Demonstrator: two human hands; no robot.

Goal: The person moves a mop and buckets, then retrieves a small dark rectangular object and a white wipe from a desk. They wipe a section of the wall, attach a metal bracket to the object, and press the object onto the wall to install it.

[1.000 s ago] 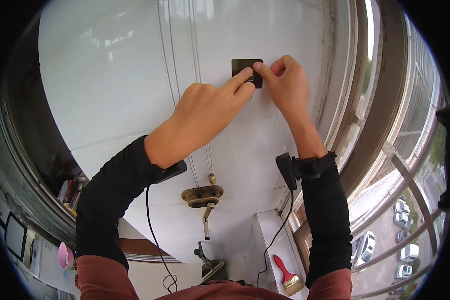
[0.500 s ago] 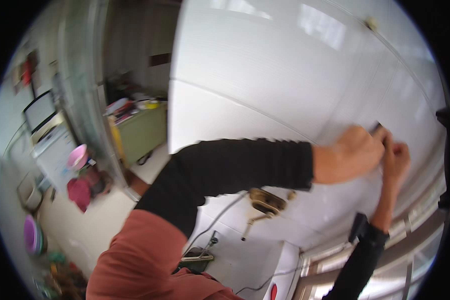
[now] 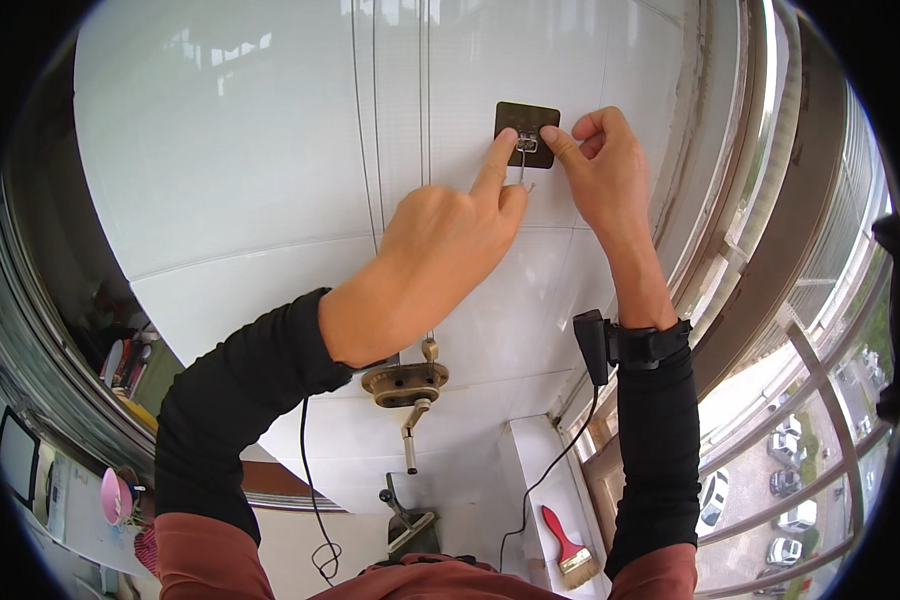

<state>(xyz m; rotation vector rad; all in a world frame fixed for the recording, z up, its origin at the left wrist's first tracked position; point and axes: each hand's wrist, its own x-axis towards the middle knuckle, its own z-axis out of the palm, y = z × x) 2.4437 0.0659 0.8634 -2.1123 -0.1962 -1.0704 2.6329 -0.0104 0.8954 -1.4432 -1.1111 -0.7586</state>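
A dark, square wall hook plate (image 3: pixel 528 113) with a small metal hook at its middle lies flat against the white panelled wall. My left hand (image 3: pixel 440 240) reaches up from the left, its index fingertip pressing on the plate's left part while the other fingers are bent in. From the right, my right hand (image 3: pixel 613 175) sets its thumb tip on the plate's right edge, with its fingers raised and loosely curled off the wall. Neither hand grasps anything. Below the hands, a brass-coloured crank winder (image 3: pixel 403 384) is mounted on the wall.
Thin cables (image 3: pixel 426 90) run up the wall left of the plate. To the right is a window frame (image 3: pixel 770 235) with curved bars. A red-handled paintbrush (image 3: pixel 567 548) rests on a white ledge (image 3: pixel 537 455). Black cords hang near both arms; a pink bowl (image 3: pixel 116 497) stands lower left.
The view has swung right toward the wall and window. Half a second ago both hands were close together around something small and dark; now they are apart, touching the hook plate on the wall.
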